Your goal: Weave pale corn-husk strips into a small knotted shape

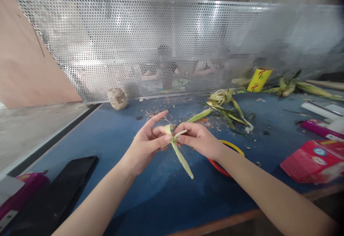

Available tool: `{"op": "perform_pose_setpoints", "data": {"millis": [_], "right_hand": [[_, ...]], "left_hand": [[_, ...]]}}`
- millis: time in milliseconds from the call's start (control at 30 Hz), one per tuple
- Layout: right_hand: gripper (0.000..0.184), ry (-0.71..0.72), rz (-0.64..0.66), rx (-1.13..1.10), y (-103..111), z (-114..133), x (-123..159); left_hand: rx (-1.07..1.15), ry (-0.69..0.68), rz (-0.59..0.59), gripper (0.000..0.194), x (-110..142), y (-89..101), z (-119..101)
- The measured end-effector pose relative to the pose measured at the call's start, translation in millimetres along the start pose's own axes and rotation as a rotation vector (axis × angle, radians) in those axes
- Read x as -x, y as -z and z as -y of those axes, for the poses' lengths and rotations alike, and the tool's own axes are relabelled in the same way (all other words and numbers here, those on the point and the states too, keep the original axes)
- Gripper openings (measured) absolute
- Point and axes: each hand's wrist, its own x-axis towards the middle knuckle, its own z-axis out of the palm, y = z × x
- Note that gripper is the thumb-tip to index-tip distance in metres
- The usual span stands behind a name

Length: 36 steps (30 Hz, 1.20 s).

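A small flower-like bundle of pale green leaf strips, which look like corn husk [182, 160], is held above the middle of the table. One strip hangs down towards me and shorter ones curl up and out from a greenish centre. My left hand [150, 137] pinches it from the left with the thumb, its index finger stretched out and away. From the right, the closed thumb and fingers of my right hand [197, 137] grip the same bundle near its centre. The underside of the bundle is hidden by my fingers.
Husk leaves [223, 101] and thin tangled string [158, 116] lie beyond my hands on the blue table [145, 200]. A yellow roll [259, 80] stands before the perforated metal screen [113, 42]. Red and yellow rings [232, 145] lie under my right forearm. A red packet [313, 160] sits right, a black tray-like object [61, 189] left.
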Motion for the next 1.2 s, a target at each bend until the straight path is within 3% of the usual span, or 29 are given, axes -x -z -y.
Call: {"op": "perform_pose_setpoints", "data": {"millis": [200, 367, 533, 733, 867, 1033, 1200], "right_hand": [[0.007, -0.003, -0.009, -0.116, 4, -10, -3], [0.027, -0.075, -0.030, -0.138, 4, -15, -2], [0.024, -0.068, -0.001, -0.050, 6, -14, -1], [0.019, -0.054, 0.005, -0.002, 6, -11, 0], [0.022, -0.041, 0.045, -0.053, 6, -15, 0], [0.012, -0.017, -0.001, -0.060, 8, -15, 0], [0.019, 0.015, -0.098, -0.023, 7, -9, -2]], "left_hand": [[0.012, 0.015, -0.077, 0.068, 0, -1.8, -1], [-0.017, -0.056, 0.008, 0.085, 2, -2.3, -4], [-0.133, -0.158, 0.017, 0.096, 6, -7.5, -4], [-0.257, -0.194, -0.003, 0.081, 7, -8.4, -3], [-0.286, -0.210, -0.008, 0.085, 7, -9.8, -2], [-0.249, -0.238, -0.054, 0.088, 10, -13.0, -2], [-0.250, -0.261, -0.064, 0.092, 4, -6.3, -1]]}}
